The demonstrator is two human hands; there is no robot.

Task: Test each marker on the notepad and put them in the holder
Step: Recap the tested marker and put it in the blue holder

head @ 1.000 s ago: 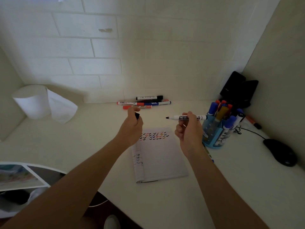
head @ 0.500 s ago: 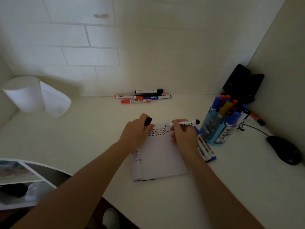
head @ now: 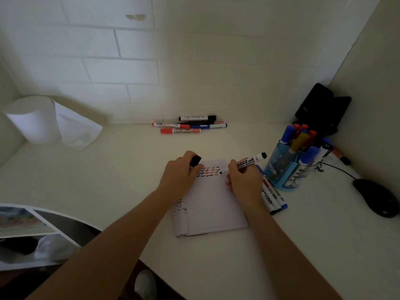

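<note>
Two bare arms reach in from the bottom over a white table (head: pixel 108 169). A notepad (head: pixel 212 204) lies flat on the table, right in front of the person. The left hand (head: pixel 179 176) rests on the top left corner of the notepad, and its fingers are curled round a small black cap (head: pixel 195 160). The right hand (head: pixel 244 180) is at the top right of the page. Its fingers pinch a black marker (head: pixel 249 162), and the tip touches the paper next to rows of little colored ticks (head: pixel 208 171). A few more markers (head: pixel 272 198) lie on the table just beside the notepad, on the right. Behind them stands a blue holder (head: pixel 279 172) with many markers (head: pixel 298 139) stuck in it. A black mouse (head: pixel 376 197) sits farther right. Far back by the wall lies a small pile of markers (head: pixel 190 125). A white paper roll (head: pixel 32 120) stands at the far left.
</note>
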